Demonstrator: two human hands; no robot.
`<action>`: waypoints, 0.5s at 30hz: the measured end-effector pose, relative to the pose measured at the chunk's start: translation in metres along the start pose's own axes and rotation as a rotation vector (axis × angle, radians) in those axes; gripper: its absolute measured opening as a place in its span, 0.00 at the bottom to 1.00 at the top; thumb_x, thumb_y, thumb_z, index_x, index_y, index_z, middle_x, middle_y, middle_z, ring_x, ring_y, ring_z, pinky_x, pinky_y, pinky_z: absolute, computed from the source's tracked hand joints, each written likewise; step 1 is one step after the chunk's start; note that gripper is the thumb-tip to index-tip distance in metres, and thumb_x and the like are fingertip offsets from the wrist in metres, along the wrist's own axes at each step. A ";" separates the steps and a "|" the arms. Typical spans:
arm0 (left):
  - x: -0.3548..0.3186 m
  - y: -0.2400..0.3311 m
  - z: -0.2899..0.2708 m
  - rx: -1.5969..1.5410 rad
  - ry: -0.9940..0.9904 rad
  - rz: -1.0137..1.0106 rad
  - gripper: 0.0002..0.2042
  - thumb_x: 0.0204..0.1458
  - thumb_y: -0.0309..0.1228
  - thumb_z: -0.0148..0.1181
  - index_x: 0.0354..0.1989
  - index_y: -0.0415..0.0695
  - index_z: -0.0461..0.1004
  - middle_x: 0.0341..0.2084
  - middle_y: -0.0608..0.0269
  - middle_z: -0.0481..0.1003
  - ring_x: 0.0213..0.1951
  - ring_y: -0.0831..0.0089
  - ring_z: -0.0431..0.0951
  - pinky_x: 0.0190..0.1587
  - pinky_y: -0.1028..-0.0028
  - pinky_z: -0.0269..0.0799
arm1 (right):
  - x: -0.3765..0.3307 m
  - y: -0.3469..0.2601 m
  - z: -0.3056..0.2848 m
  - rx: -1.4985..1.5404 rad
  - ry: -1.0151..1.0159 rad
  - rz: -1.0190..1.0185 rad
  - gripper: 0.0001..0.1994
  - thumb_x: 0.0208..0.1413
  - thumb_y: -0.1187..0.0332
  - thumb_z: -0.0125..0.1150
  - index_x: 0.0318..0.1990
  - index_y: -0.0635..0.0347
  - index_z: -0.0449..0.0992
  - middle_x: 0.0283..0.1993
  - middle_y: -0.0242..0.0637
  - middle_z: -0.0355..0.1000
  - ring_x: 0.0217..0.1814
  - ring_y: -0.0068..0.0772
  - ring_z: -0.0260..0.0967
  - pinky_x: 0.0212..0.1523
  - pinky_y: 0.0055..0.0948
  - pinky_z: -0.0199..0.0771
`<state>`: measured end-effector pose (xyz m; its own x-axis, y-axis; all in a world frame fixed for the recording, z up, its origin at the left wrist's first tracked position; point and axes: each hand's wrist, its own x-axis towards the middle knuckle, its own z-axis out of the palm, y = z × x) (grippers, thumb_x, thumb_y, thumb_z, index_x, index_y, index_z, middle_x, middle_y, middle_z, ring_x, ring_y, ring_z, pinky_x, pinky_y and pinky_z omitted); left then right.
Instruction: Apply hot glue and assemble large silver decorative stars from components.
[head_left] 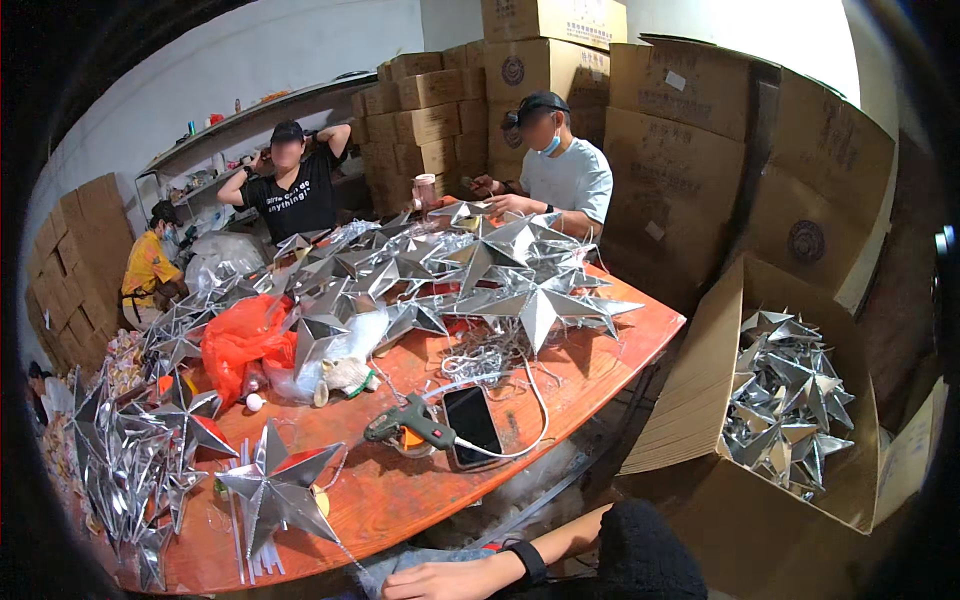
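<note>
My right hand (440,580) is low at the bottom edge, back upward, beside a patch of grey-blue cloth (385,568). A black band circles its wrist. The frame's edge cuts off its fingers, so their grip is hidden. My left hand is out of the picture. Nearest on the orange-red table (400,505) lies a silver five-pointed star (278,484), a thin string trailing from it toward my hand. Translucent glue sticks (262,560) lie beside the star. A green-grey glue gun (420,424) rests by a black phone (472,424), its pale cord curling around.
Silver stars (480,255) heap across the table, with a red plastic bag (248,345) and a work glove (345,378). An open carton (690,400) of stars stands right. Two people (290,190) are across the table; another, in yellow (150,265), is farther left. Stacked cartons (660,180) line the back.
</note>
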<state>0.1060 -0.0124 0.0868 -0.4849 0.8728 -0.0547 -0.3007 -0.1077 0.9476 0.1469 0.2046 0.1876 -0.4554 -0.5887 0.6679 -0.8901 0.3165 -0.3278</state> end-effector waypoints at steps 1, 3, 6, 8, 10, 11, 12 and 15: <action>0.009 0.005 0.014 0.025 0.006 0.045 0.15 0.59 0.42 0.37 0.34 0.43 0.63 0.17 0.65 0.59 0.18 0.75 0.65 0.23 0.76 0.64 | 0.001 0.000 0.003 0.000 -0.016 0.007 0.06 0.51 0.71 0.47 0.33 0.64 0.66 0.34 0.43 0.62 0.38 0.43 0.62 0.35 0.35 0.65; 0.042 0.030 0.057 0.073 0.001 0.122 0.14 0.59 0.41 0.37 0.37 0.43 0.62 0.21 0.63 0.59 0.20 0.75 0.66 0.24 0.76 0.65 | 0.002 -0.002 0.006 -0.003 -0.035 0.033 0.05 0.52 0.72 0.47 0.32 0.65 0.66 0.33 0.44 0.61 0.38 0.43 0.61 0.36 0.36 0.65; 0.110 0.085 0.140 0.143 -0.019 0.250 0.14 0.58 0.41 0.38 0.41 0.42 0.60 0.28 0.60 0.59 0.22 0.76 0.67 0.26 0.77 0.66 | 0.000 -0.004 0.003 0.004 -0.040 0.097 0.05 0.51 0.72 0.47 0.32 0.64 0.65 0.34 0.45 0.61 0.39 0.45 0.61 0.37 0.36 0.65; 0.140 0.117 0.182 0.185 -0.005 0.332 0.15 0.58 0.41 0.39 0.44 0.42 0.59 0.32 0.58 0.60 0.24 0.76 0.68 0.27 0.77 0.67 | -0.002 -0.002 0.009 -0.004 -0.089 0.082 0.08 0.53 0.71 0.47 0.37 0.66 0.66 0.38 0.47 0.63 0.40 0.43 0.63 0.38 0.38 0.64; 0.153 0.126 0.194 0.222 0.026 0.393 0.16 0.58 0.40 0.39 0.47 0.42 0.57 0.37 0.56 0.60 0.26 0.76 0.69 0.28 0.77 0.68 | -0.010 0.003 0.021 0.094 -0.103 0.143 0.08 0.49 0.73 0.48 0.36 0.66 0.64 0.39 0.45 0.61 0.41 0.44 0.61 0.41 0.36 0.64; 0.157 0.120 0.185 0.241 0.045 0.413 0.16 0.58 0.40 0.39 0.48 0.42 0.57 0.39 0.55 0.60 0.26 0.76 0.69 0.28 0.77 0.68 | -0.014 0.002 0.027 0.182 -0.100 0.197 0.09 0.45 0.76 0.49 0.35 0.66 0.62 0.40 0.43 0.58 0.43 0.45 0.58 0.45 0.35 0.63; 0.165 0.117 0.189 0.258 0.058 0.431 0.17 0.58 0.40 0.40 0.50 0.42 0.56 0.41 0.54 0.60 0.27 0.76 0.70 0.29 0.78 0.69 | -0.012 0.000 0.021 0.233 -0.202 0.266 0.12 0.42 0.78 0.48 0.38 0.67 0.61 0.41 0.45 0.58 0.44 0.47 0.58 0.47 0.35 0.61; 0.102 0.045 -0.013 0.343 0.129 0.421 0.20 0.57 0.39 0.40 0.54 0.41 0.54 0.48 0.51 0.60 0.30 0.77 0.71 0.30 0.78 0.70 | -0.014 -0.003 0.009 0.101 -0.155 0.118 0.11 0.46 0.76 0.45 0.39 0.66 0.62 0.40 0.45 0.59 0.47 0.45 0.59 0.48 0.35 0.62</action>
<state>0.0325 0.0656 0.1195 -0.6087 0.7201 0.3332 0.2147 -0.2547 0.9429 0.1562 0.2057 0.1734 -0.5466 -0.6621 0.5128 -0.8245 0.3184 -0.4677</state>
